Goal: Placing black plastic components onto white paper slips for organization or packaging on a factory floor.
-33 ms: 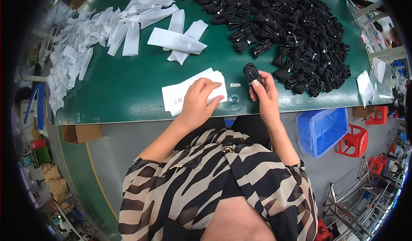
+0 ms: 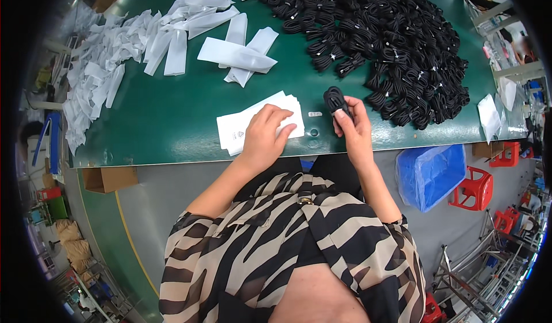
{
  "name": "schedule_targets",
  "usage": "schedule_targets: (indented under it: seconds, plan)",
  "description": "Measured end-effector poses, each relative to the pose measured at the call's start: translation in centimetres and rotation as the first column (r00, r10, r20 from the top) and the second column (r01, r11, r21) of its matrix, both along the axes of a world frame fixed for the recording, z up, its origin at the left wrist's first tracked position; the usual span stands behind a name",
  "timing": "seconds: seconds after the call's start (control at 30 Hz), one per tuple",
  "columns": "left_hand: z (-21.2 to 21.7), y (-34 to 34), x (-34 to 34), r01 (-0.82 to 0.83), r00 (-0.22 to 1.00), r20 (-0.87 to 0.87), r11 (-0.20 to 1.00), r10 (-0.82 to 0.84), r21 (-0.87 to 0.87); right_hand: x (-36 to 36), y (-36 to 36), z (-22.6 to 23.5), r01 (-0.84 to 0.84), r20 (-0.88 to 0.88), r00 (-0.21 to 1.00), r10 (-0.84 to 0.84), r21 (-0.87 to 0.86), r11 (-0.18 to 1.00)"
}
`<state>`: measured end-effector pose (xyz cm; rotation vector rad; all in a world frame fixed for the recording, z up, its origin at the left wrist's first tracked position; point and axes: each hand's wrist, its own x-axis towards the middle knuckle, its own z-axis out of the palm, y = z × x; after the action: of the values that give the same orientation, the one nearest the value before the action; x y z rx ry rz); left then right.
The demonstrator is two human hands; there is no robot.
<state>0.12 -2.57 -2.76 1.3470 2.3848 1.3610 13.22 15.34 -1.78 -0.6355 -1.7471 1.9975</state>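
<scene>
With our right hand (image 2: 355,129) we hold a coiled black cable (image 2: 334,99) above the green table (image 2: 178,142), just in from the middle of its near edge; thumb and fingers pinch the bundle at its lower end. Our left hand (image 2: 266,132) lies over a stack of flat white bags (image 2: 230,125) by the same edge, its fingers curved and its thumb spread apart from them. Between our hands we see a small pale strip (image 2: 315,114). A heap of coiled black cables (image 2: 402,47) fills the far right corner, and white pouches (image 2: 118,44) sprawl along the left edge.
</scene>
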Motion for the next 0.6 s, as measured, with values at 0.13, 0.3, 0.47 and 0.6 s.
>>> schedule_targets:
  seconds: [0.13, 0.3, 0.47, 0.6]
  plan:
    - [0.3, 0.9, 0.2, -0.024, 0.978, -0.208, 0.997, 0.009, -0.069, -0.1, -0.9, -1.7, 0.09, -0.077, 0.995, -0.063, 0.414, 0.906]
    - [0.1, 0.8, -0.2, -0.006, 0.989, -0.149, 0.996, -0.008, -0.091, 0.2, -1.8, -0.1, 0.099, -0.036, 0.994, -0.103, 0.7, 0.707]
    - [1.0, 0.4, -0.5, 0.014, 0.969, 0.248, 1.0, -0.01, -0.015, 0.5, -1.3, -0.1, -0.035, -0.041, 0.994, 0.097, 0.738, 0.673]
    - [1.2, 0.3, -0.5, 0.032, 0.97, 0.237, 0.996, -0.05, 0.078, 0.6, -0.8, 0.3, -0.171, 0.04, 0.981, 0.188, 0.624, 0.762]
